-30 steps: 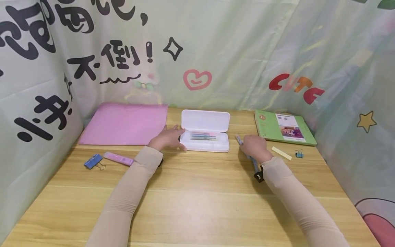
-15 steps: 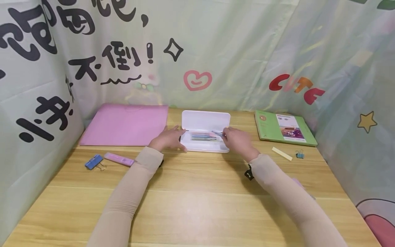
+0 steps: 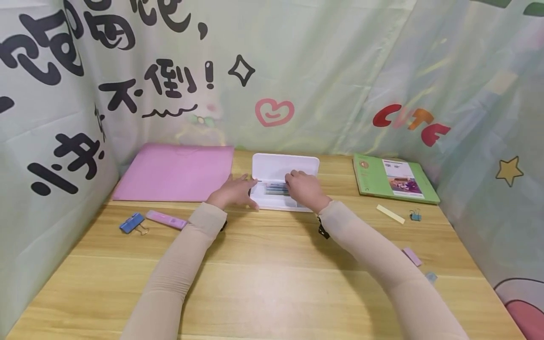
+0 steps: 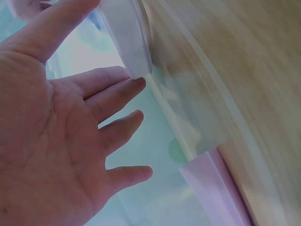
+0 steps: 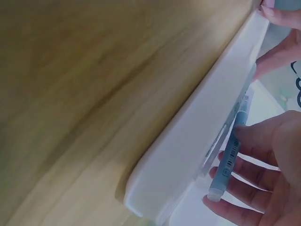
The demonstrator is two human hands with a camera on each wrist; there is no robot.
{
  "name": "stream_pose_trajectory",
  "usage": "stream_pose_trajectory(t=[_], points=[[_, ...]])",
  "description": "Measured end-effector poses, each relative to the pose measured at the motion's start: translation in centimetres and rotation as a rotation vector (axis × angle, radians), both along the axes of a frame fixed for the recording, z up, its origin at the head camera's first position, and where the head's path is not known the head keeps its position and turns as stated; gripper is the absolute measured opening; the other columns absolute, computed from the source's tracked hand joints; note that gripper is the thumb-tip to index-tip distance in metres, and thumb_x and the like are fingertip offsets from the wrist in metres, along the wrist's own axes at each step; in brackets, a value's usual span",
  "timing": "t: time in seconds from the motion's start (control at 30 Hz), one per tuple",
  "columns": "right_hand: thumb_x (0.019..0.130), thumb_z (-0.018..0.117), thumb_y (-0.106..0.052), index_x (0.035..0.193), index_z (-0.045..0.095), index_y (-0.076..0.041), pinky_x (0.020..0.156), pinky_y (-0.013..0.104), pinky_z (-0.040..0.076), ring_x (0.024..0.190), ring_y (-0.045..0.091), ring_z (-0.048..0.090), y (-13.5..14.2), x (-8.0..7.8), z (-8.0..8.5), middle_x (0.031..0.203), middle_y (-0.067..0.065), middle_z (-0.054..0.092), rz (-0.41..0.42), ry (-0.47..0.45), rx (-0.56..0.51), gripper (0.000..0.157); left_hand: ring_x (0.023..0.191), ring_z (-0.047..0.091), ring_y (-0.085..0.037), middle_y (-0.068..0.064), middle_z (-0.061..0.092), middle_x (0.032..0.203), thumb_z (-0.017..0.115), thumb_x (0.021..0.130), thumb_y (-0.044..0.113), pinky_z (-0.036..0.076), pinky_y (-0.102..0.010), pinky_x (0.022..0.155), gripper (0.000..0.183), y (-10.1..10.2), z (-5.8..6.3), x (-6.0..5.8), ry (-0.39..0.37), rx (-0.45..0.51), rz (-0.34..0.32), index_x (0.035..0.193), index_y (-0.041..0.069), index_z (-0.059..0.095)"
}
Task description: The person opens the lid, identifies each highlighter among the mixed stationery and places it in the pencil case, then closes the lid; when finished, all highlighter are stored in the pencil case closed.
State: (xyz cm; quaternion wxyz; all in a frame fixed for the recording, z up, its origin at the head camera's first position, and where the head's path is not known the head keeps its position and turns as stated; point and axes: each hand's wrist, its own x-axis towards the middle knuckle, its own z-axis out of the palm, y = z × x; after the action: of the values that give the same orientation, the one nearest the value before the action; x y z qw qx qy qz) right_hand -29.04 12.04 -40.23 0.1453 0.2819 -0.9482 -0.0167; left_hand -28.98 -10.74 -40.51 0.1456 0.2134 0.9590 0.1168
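A white pencil case (image 3: 263, 165) stands with its lid up near the back of the table, several slim pens (image 3: 274, 190) lying inside. My left hand (image 3: 231, 192) is at its left end, fingers spread, thumb at the front corner. In the left wrist view the tips of the index and middle fingers (image 4: 134, 87) meet the case's end. With thumb and fingers my right hand (image 3: 305, 190) holds a blue-grey pen (image 5: 229, 160), its barcode showing in the right wrist view. The pen is over the case's tray, along its length; in the head view the hand hides most of it.
A pink folder (image 3: 178, 172) lies at back left, with a blue binder clip (image 3: 132, 222) and a pink-purple stick (image 3: 166, 219) before it. To the right are a green book (image 3: 393, 177), a cream strip (image 3: 390, 214), a small teal clip (image 3: 415, 215) and a pink block (image 3: 412, 256).
My right hand has carried the blue-grey pen leftward from the table to over the pencil case. The left hand has stayed at the case's left end.
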Motion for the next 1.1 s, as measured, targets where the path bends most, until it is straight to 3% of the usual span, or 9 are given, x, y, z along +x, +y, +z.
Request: stream_pose_trajectory(t=[0.3,0.47,0.67,0.87,1.1], points=[[0.085,0.052,-0.021,0.086,0.059,-0.008,0.045,0.033,0.044,0.064,0.019,0.049,-0.3,-0.1,-0.7,0.074,0.004,0.052,-0.015,0.027,0.048,0.015,0.13,0.003,-0.018,0.0,0.023,0.14,0.063,0.059,0.062,-0.009,-0.048,0.1,0.096,0.2,-0.1,0.1,0.001,-0.014,0.004,0.138,0.021,0.024],[0.083,0.052,-0.013,0.088,0.06,-0.007,0.05,0.033,0.047,0.068,0.02,0.05,0.4,0.0,-0.3,0.078,0.005,0.053,-0.029,0.005,0.016,0.011,0.13,0.004,-0.019,-0.001,0.023,0.14,0.064,0.059,0.061,-0.009,-0.048,0.1,0.096,0.2,-0.1,0.1,0.0,-0.003,0.005,0.138,0.021,0.025],[0.077,0.048,-0.005,0.094,0.061,-0.008,0.051,0.034,0.047,0.075,0.022,0.052,2.7,0.4,0.6,0.085,0.006,0.056,-0.082,-0.03,-0.037,0.021,0.13,0.004,-0.02,-0.001,0.023,0.14,0.065,0.061,0.058,-0.009,-0.049,0.099,0.095,0.1,0.1,0.1,0.005,0.008,0.004,0.138,0.02,0.025],[0.078,0.051,-0.007,0.092,0.062,-0.008,0.051,0.038,0.045,0.073,0.026,0.053,5.4,1.0,1.3,0.08,0.006,0.055,-0.176,-0.064,-0.111,0.018,0.13,0.004,-0.02,-0.001,0.024,0.14,0.066,0.061,0.057,-0.009,-0.05,0.099,0.094,0.0,0.2,0.2,0.001,0.023,-0.003,0.138,0.019,0.026],[0.084,0.051,-0.016,0.091,0.058,-0.006,0.05,0.039,0.044,0.069,0.026,0.054,8.8,2.3,2.2,0.081,0.009,0.057,-0.365,-0.23,-0.083,0.015,0.13,0.003,-0.021,-0.003,0.023,0.14,0.065,0.063,0.056,-0.008,-0.051,0.099,0.093,0.0,0.2,0.2,-0.011,0.018,-0.001,0.138,0.019,0.024]])
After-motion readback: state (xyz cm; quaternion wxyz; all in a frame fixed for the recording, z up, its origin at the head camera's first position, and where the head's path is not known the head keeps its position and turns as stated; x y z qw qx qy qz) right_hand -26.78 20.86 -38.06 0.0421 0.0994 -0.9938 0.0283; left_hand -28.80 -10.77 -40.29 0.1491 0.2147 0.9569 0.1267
